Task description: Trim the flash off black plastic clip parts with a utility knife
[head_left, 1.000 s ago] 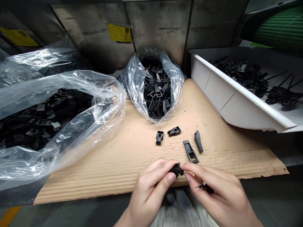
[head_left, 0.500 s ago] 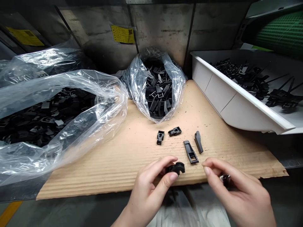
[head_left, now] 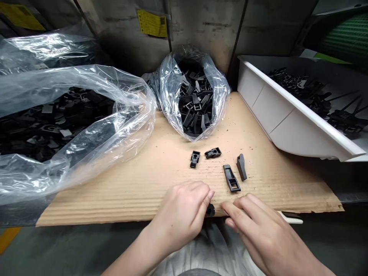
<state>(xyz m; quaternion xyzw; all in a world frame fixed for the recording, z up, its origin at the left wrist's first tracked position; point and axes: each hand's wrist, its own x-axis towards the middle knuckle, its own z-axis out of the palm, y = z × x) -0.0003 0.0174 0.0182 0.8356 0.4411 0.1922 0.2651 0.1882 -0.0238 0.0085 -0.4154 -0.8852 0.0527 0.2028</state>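
Note:
My left hand [head_left: 184,212] is curled at the near edge of the cardboard sheet [head_left: 143,184], fingers closed on a small black plastic part [head_left: 211,210] that peeks out at my fingertips. My right hand [head_left: 258,234] lies just right of it, fingers together and pointing left toward the part; what it holds, if anything, is hidden. Several loose black plastic pieces lie just beyond: a small clip [head_left: 194,158], another clip [head_left: 213,153], a long slotted piece [head_left: 231,178] and a wedge-shaped piece [head_left: 242,167].
A small clear bag of black parts [head_left: 195,103] stands open at the back centre. A large clear bag of black parts [head_left: 66,122] fills the left. A white tray [head_left: 284,115] with black parts stands at the right. A white strip [head_left: 290,218] juts from under the cardboard.
Both hands have dropped toward the near edge of the cardboard. My left hand has turned palm down over the black part. My right hand's small dark item is no longer visible.

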